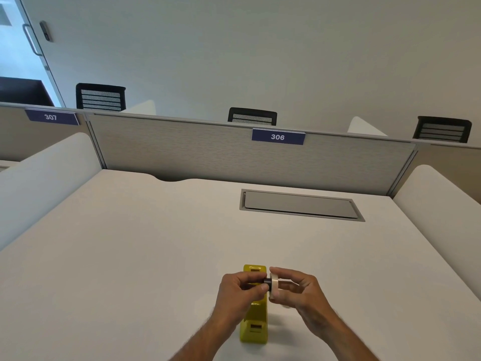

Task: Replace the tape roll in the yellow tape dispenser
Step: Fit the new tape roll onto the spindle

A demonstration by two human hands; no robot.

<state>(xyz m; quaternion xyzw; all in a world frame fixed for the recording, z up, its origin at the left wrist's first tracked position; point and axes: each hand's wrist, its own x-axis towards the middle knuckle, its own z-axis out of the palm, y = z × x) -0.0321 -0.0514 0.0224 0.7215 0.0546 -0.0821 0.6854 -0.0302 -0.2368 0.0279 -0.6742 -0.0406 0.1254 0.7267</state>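
Note:
The yellow tape dispenser point(255, 327) stands on the white desk point(130, 256) near its front edge, partly hidden behind my hands. Just above it, my right hand point(299, 290) pinches a pale tape roll point(273, 285) held on edge. My left hand point(239, 290) grips a small dark spindle point(267, 280) whose tip meets the roll's centre hole. I cannot tell how far the spindle sits inside the roll.
A grey cable hatch point(299, 204) is set into the desk at the back right. A grey partition point(208, 149) labelled 306 closes the far side, with white side dividers point(44, 178) left and right. Black chair backs show beyond it.

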